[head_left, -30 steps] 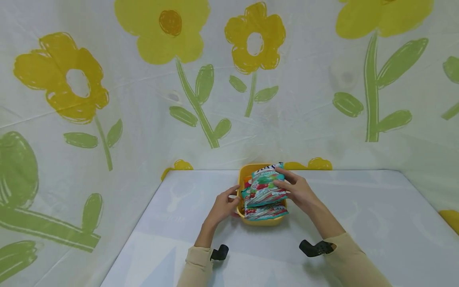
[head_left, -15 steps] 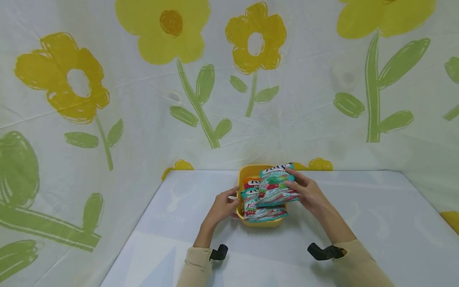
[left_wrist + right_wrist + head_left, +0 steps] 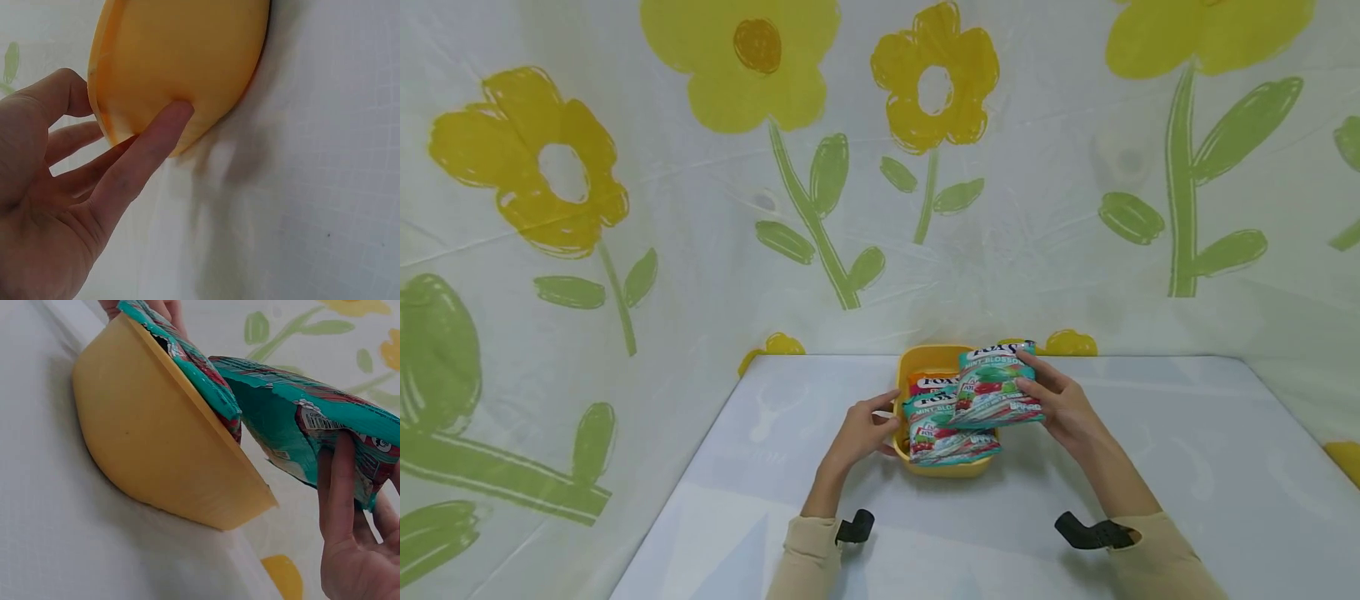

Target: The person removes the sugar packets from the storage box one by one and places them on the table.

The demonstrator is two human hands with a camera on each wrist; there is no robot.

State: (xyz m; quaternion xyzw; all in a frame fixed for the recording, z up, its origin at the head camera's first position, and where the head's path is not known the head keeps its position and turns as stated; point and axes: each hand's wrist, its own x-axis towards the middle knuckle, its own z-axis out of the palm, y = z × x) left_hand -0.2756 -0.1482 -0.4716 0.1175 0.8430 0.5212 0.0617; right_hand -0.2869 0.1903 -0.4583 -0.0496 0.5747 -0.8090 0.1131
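My right hand (image 3: 1067,408) holds a teal Fox's candy bag (image 3: 996,387) by its right side, tilted over the right edge of a yellow plastic basin (image 3: 943,471). In the right wrist view the fingers (image 3: 340,487) press the back of this bag (image 3: 275,425), clear of the basin's rim. A second teal candy bag (image 3: 936,433) lies in the basin, resting across its near rim. Behind it shows an orange-red Fox's bag (image 3: 925,383), partly covered. My left hand (image 3: 861,433) grips the basin's left side, its digits at the rim and on the outer wall (image 3: 187,50).
The basin stands on a pale table (image 3: 775,492) near its far edge. Behind that edge hangs a white cloth (image 3: 1037,275) printed with yellow flowers. A black wrist mount (image 3: 1093,533) sticks out from the right sleeve, another black mount (image 3: 856,527) from the left.
My right hand has moved to the right with the teal candy bag, uncovering more of the second teal bag and the orange-red one. The left hand stays at the basin.
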